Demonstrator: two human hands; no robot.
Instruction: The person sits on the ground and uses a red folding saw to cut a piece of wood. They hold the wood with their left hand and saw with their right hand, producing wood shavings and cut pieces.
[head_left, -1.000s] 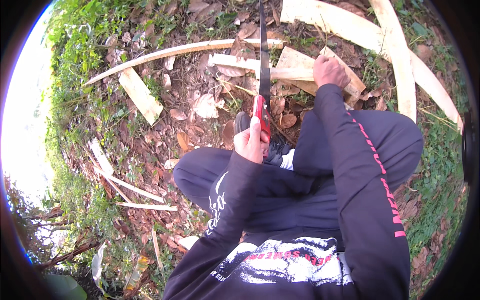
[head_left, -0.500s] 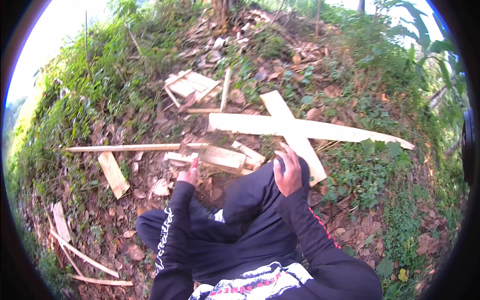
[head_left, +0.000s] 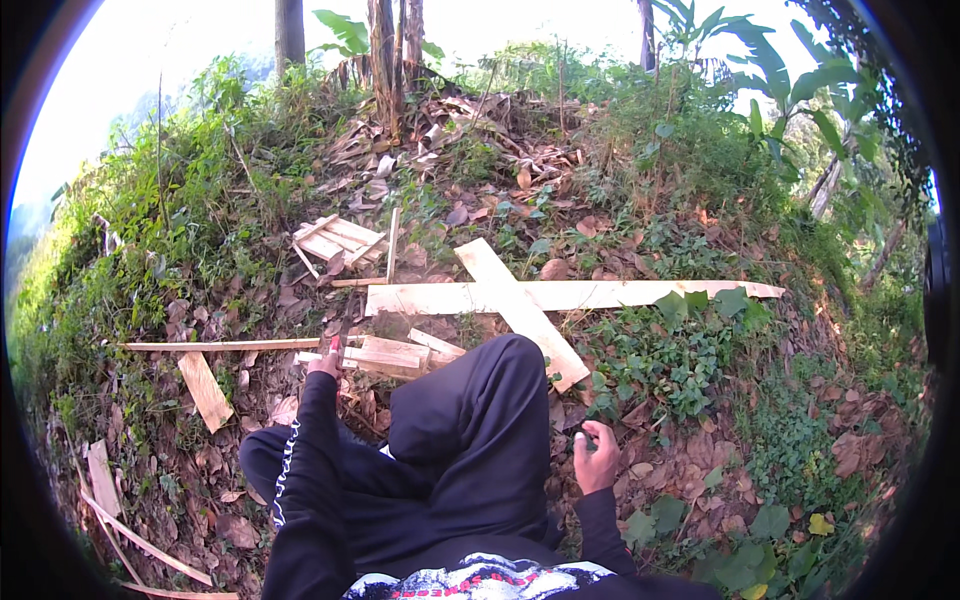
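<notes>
My left hand (head_left: 324, 366) is closed around a narrow object (head_left: 335, 344) with a red part; its kind is too small to make out. Close by lie short pale wood blocks (head_left: 390, 356) and the right end of a long thin wooden strip (head_left: 222, 346). My right hand (head_left: 597, 456) hangs to the right of my raised knee, over leafy ground. Its fingers are loosely curled, with the thumb apart and nothing visible between them. Past the knee, a slanting flat board (head_left: 530, 322) lies across a long tapering board (head_left: 620, 293).
A small slatted wooden piece (head_left: 340, 242) lies farther off beside an upright stick (head_left: 393, 245). A short plank (head_left: 205, 392) rests at left, with thin strips (head_left: 150, 545) at lower left. Green plants (head_left: 670, 365) grow at right; tree trunks (head_left: 385, 70) stand beyond.
My right hand has left the knee and moved right and down beside it. My left hand stays near the wood blocks. The view has tilted up, showing more trees and sky.
</notes>
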